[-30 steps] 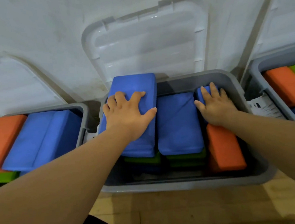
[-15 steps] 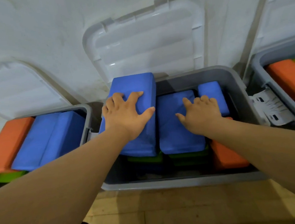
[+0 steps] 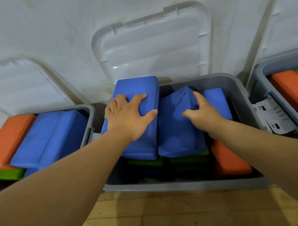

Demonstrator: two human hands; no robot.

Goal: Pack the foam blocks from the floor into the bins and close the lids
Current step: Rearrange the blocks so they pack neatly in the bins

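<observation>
Left hand (image 3: 130, 118) is pressing flat, fingers spread, on the left block (image 3: 139, 88). Right hand (image 3: 202, 111) is gripping the middle block (image 3: 178, 128), thumb on top, fingers round its right side. Both blocks are lying in the bin (image 3: 186, 183), long axes running toward the wall, with the middle block tilting edge-up. Risk: the middle block is likely wedging crooked and the left block is riding above the rim, so the lid (image 3: 153, 45) may be fouling on closing.

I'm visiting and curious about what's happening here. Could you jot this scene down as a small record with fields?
middle bin: grey, lid open, packed with blue, green, orange foam blocks
left hand: rests spread on left blue block
right hand: grips middle blue block, tilted up
left bin, right bin: open, holding blocks
floor: wooden
</observation>
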